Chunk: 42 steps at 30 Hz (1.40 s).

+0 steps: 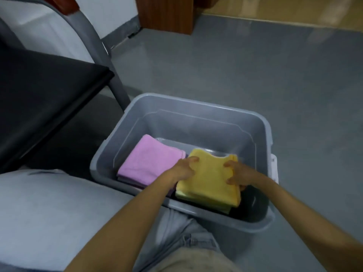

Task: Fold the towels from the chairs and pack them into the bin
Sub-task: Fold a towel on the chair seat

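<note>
One grey bin (196, 104) stands on the grey floor (255, 65), at about 5 o'clock from the single black-seated chair (39, 95). Two folded piles lie inside it. The pink towel (151, 160) sits toward the bin's 9 o'clock side, with a darker purple layer showing beneath its near edge. The yellow towel (210, 185), folded in several layers, is just beside it toward 5 o'clock. Two hands are in the bin. The left hand (184, 169) curls its fingers over the yellow towel's 9 o'clock edge, and the right hand (238, 172) grips its 3 o'clock edge. Something dark lies under the yellow pile, but it is unclear what. One wooden cabinet (167, 14) stands at 12 o'clock.
</note>
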Motion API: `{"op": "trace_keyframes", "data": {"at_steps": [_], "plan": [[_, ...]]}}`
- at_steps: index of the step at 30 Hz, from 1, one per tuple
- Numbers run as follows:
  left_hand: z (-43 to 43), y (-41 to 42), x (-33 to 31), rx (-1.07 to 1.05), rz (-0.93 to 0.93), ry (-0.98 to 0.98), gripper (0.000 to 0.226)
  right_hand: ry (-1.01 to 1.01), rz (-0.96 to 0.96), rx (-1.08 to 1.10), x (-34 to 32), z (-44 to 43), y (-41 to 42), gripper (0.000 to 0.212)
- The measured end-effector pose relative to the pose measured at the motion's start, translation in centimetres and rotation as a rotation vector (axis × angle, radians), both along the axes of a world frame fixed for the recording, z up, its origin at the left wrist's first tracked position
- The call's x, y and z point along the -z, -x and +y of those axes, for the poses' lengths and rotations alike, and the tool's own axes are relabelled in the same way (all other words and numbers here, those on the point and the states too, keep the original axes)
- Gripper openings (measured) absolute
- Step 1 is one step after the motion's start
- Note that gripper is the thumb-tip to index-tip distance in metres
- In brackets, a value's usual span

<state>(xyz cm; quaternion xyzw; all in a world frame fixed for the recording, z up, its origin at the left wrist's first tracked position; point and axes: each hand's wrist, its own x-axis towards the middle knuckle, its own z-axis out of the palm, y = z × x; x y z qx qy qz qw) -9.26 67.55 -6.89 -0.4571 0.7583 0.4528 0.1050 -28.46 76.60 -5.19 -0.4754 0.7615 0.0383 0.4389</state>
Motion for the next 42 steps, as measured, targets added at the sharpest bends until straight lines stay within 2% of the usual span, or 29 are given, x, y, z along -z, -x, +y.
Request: {"op": "trace_keyframes", "data": {"at_steps": [2,4,6,8,10,14,16,19,24,28,31,36,39,42], "plan": [[1.0,-0.4,1.0,0.092,-0.180,-0.006,0.067,-0.117,0.130,-0.124,1.1,0.7,-0.7,0.084],[1.7,-0.5,1.0,0.106,-0.251,-0.001,0.071,-0.080,0.302,-0.218,1.5,0.6,-1.2,0.090],[2.0,-0.4,1.0,0.119,-0.264,0.024,0.071,0.000,0.387,-0.268,1.7,0.0,-1.7,0.096],[2.1,-0.4,0.7,0.121,-0.271,0.042,0.071,0.034,0.326,-0.361,2.4,-0.5,-2.5,0.102],[2.1,-0.3,0.6,0.145,-0.275,0.060,0.073,-0.025,0.262,-0.420,3.6,-0.5,-3.2,0.104],[0.5,-0.7,-1.5,0.127,-0.191,0.160,0.062,0.008,0.254,-0.401,3.4,-1.9,-4.0,0.084],[-1.2,-1.2,-3.7,-0.022,-0.106,0.200,0.056,0.121,0.314,-0.399,1.5,-3.6,-4.9,0.080],[-4.1,-3.1,-8.6,-0.220,0.026,0.273,0.048,0.376,0.344,-0.356,-3.0,-7.3,-7.5,0.061],[-8.1,-10.1,-18.0,-0.503,0.158,0.517,0.030,0.825,0.186,-0.331,-12.1,-13.8,-15.5,0.041],[-8.6,-18.5,-23.2,-0.773,0.219,0.701,0.026,1.073,-0.055,-0.298,-17.0,-17.3,-24.1,0.030],[-7.6,-24.9,-24.3,-0.944,0.175,0.736,0.025,1.111,-0.236,-0.350,-18.9,-18.9,-30.8,0.023],[-5.5,-35.6,-22.9,-1.203,0.041,0.744,0.025,1.022,-0.417,-0.563,-20.2,-20.4,-42.5,0.021],[-4.0,-41.4,-21.6,-1.352,-0.053,0.706,0.028,0.927,-0.452,-0.726,-19.8,-20.6,-49.3,0.022],[-2.3,-47.4,-20.3,-1.454,-0.226,0.696,0.037,0.833,-0.458,-0.896,-18.9,-20.5,-56.0,0.026]]}}
